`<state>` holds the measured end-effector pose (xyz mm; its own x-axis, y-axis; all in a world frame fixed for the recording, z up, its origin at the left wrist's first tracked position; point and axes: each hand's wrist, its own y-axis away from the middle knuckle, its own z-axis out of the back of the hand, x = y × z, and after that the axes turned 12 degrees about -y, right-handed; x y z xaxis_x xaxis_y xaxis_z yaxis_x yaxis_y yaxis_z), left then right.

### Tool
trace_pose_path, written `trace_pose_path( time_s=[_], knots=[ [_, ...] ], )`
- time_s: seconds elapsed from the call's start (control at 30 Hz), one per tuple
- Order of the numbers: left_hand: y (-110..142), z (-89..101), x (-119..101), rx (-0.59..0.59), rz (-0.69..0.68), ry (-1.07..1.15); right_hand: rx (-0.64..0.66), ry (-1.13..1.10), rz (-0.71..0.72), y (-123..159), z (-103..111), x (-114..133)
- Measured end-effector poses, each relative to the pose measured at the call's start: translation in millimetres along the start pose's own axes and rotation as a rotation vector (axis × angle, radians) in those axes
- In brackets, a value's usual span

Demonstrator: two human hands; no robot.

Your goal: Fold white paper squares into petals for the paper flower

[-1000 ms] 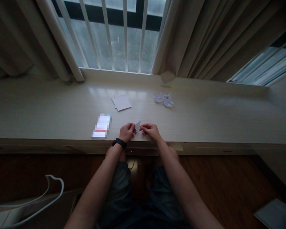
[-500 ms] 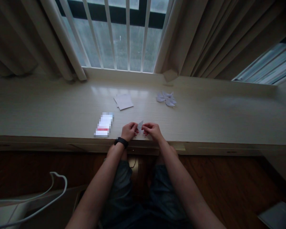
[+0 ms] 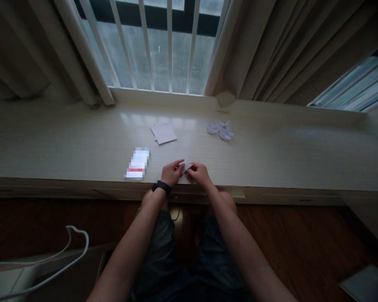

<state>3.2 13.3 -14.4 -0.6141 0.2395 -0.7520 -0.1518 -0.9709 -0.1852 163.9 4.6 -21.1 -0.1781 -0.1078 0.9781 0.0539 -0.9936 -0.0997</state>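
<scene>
A small folded piece of white paper [image 3: 186, 168] is held between my two hands, just above the front edge of the pale counter. My left hand [image 3: 172, 172], with a black band on its wrist, pinches the paper's left side, its index finger raised along the top. From the right, my right hand [image 3: 199, 173] pinches the other side between thumb and fingers. Behind the hands lies a short stack of square white paper sheets [image 3: 164, 133]. Further right sits a cluster of folded white paper pieces [image 3: 220, 129], shaped like petals.
A phone [image 3: 137, 163], its screen lit and blurred out, lies left of my left hand. The pale counter [image 3: 286, 155] runs along the barred window [image 3: 159, 58]. Beige curtains [image 3: 271, 50] hang at its sides. A white cable [image 3: 86, 243] loops at lower left.
The folded paper has tilted lower, and less of it stands up between my fingers. My left index finger has lifted across its top; my right hand has moved slightly closer.
</scene>
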Motion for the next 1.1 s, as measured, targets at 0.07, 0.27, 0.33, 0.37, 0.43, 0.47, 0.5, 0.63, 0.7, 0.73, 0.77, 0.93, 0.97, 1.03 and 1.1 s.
trace_pose_path(
  time_s=[0.07, 0.27, 0.33, 0.37, 0.43, 0.47, 0.5, 0.63, 0.7, 0.73, 0.77, 0.93, 0.97, 1.03, 1.1],
  knots=[
    [0.5, 0.3, -0.5, -0.038, -0.019, -0.023, -0.046, 0.059, 0.012, -0.1, -1.9, 0.5],
    [1.7, 1.3, -3.0, 0.004, -0.049, -0.075, -0.129, 0.258, 0.097, 2.5, -3.3, 9.2],
    [1.4, 1.7, -3.7, 0.028, -0.036, -0.085, -0.122, 0.277, 0.114, 3.7, -3.5, 11.3],
    [1.2, 2.0, -4.3, 0.036, -0.029, -0.088, -0.11, 0.272, 0.119, 4.3, -3.5, 12.0],
    [1.1, 3.1, -5.9, 0.034, -0.011, -0.104, -0.08, 0.244, 0.126, 5.4, -3.8, 12.7],
    [1.2, 3.7, -6.9, 0.028, -0.003, -0.115, -0.069, 0.228, 0.13, 5.8, -3.9, 12.9],
    [1.5, 4.4, -8.0, 0.023, 0.002, -0.127, -0.061, 0.214, 0.134, 6.2, -4.0, 13.1],
    [3.1, 6.5, -11.4, 0.028, -0.008, -0.157, -0.056, 0.192, 0.13, 7.2, -4.6, 13.5],
    [3.5, 6.5, -11.7, 0.03, -0.012, -0.169, -0.05, 0.181, 0.128, 7.3, -4.9, 13.1],
    [3.4, 6.2, -11.3, 0.027, -0.011, -0.174, -0.048, 0.18, 0.132, 7.2, -5.0, 12.7],
    [3.2, 5.7, -10.7, 0.024, -0.006, -0.177, -0.047, 0.18, 0.135, 7.1, -5.0, 12.1],
    [0.5, 3.5, -5.5, 0.017, 0.062, -0.115, -0.042, 0.192, 0.143, 5.8, -4.7, 8.2],
    [0.0, 3.4, -4.8, 0.024, 0.081, -0.077, -0.053, 0.185, 0.136, 5.5, -4.6, 7.5],
    [-0.7, 3.5, -4.8, 0.048, 0.124, 0.038, -0.084, 0.147, 0.11, 5.2, -4.5, 6.3],
    [-1.0, 4.0, -6.3, 0.075, 0.168, 0.174, -0.11, 0.082, 0.074, 5.0, -4.5, 5.6]
  ],
)
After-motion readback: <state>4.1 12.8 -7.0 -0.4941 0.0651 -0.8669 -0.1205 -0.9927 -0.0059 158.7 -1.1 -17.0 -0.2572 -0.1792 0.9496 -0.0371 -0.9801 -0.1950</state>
